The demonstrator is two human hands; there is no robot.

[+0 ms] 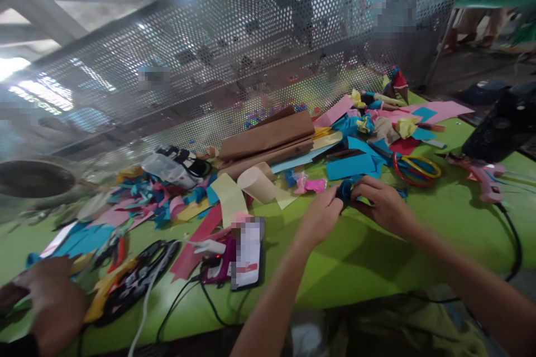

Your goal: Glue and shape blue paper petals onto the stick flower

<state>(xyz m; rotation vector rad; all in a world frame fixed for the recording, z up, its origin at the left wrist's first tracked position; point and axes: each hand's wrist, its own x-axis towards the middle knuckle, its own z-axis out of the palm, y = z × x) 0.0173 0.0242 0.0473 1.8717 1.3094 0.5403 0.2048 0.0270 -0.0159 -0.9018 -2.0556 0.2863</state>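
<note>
Our left hand and right hand both pinch a small blue paper piece between closed fingers, scissors just beyond the right hand.

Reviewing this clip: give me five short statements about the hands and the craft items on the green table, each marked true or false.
1. Both hands, left hand and right hand, pinch a small blue paper piece. True.
2. The scissors are in the right hand. False: they lie on the green table, beyond it.
3. The pink glue gun lies on the table at the right. True.
4. The table is red. False: it is green.
5. The phone lies near the front edge. True.
</note>
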